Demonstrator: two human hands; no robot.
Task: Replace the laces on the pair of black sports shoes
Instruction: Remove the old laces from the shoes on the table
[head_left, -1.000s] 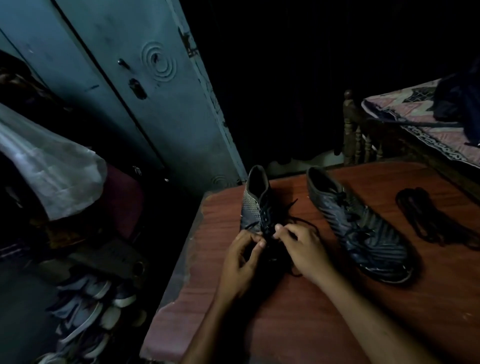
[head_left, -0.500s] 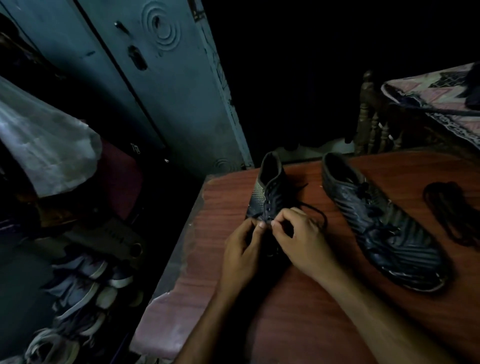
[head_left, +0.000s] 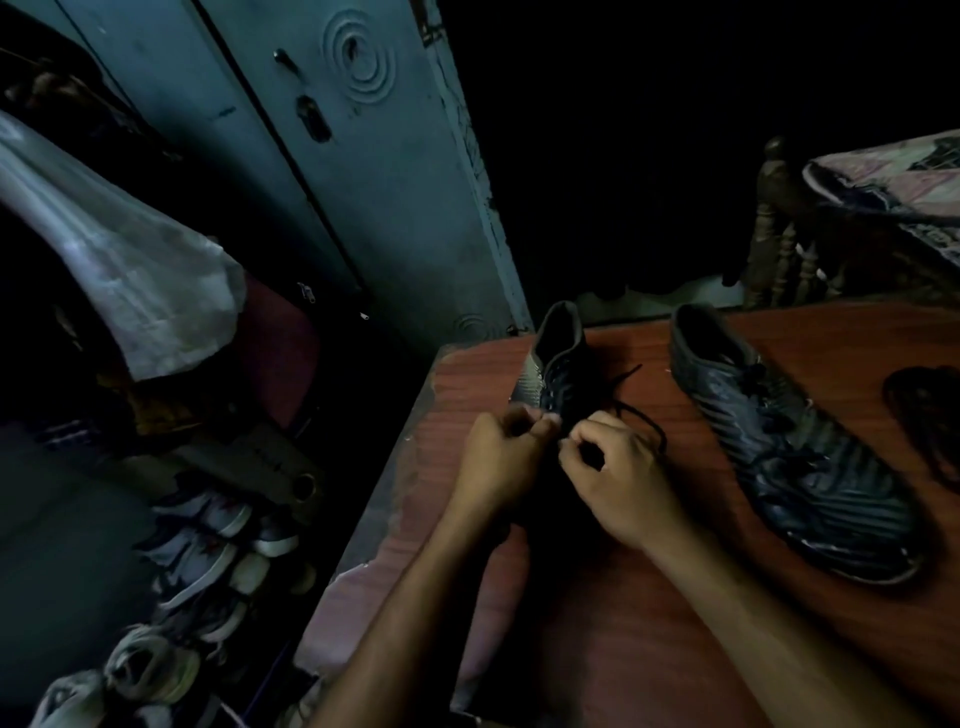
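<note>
The lacing of the left-side shoe (head_left: 558, 374) is judged to be the step in hand: this shoe is placed near the far left corner of the worktop (head_left: 597, 623), with its opening turned away from the person, and both hands are brought together over its middle part. The left hand (head_left: 498, 462) is curled, and something small is pinched between its thumb and fingers at the edge of the shoe, probably the lace (head_left: 631, 410), though the light is too poor to be sure. The right hand (head_left: 618, 478) is also curled, and the same lace seems to be pinched at its fingertips; a dark loop of it is seen behind the knuckles. For the next move, a fine pull of the lace end through an eyelet is probably needed, and the shoe must be kept steady. The second shoe (head_left: 789, 447) is laid well apart on the right side, with laces in it. A dark bundle of laces (head_left: 930, 415) is seen near the right edge. The lacing area is partly hidden by the hands themselves. Other shoes (head_left: 208, 545) are piled on the floor at the left.
</note>
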